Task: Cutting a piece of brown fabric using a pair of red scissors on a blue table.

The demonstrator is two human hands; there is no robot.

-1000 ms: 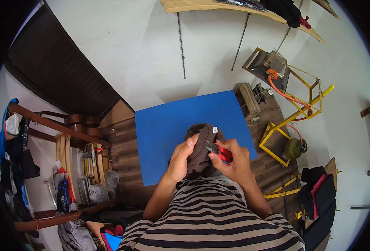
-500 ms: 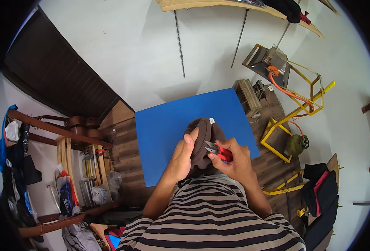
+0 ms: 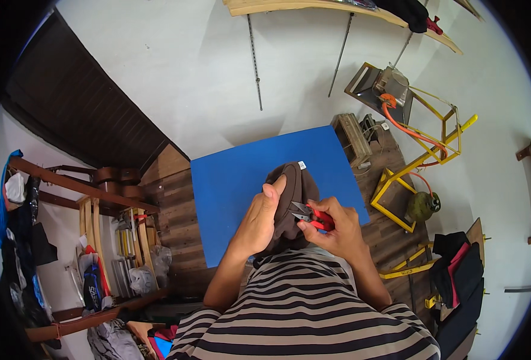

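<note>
My left hand (image 3: 258, 219) grips a brown fabric item (image 3: 292, 185), which looks like a cap, with my thumb along a curved, stitched band. A small white label (image 3: 302, 165) shows at its top. My right hand (image 3: 340, 228) holds red-handled snips (image 3: 319, 217) at the item's right side; their metal blades are parted and lie against the fabric. Beneath the item is a blue square board (image 3: 220, 183); my striped shirt fills the bottom of the view.
A dark door (image 3: 73, 108) stands at the upper left. Racks (image 3: 76, 168) with bags and cloth line the left. Yellow metal stands (image 3: 382, 192), a green tank (image 3: 420, 206) and a wooden crate (image 3: 349, 141) are on the right. A wooden shelf (image 3: 259, 7) runs overhead.
The brown item and my left thumb have moved up in the view, the item now standing more upright. The snips stay at its right side, their blades a little more parted.
</note>
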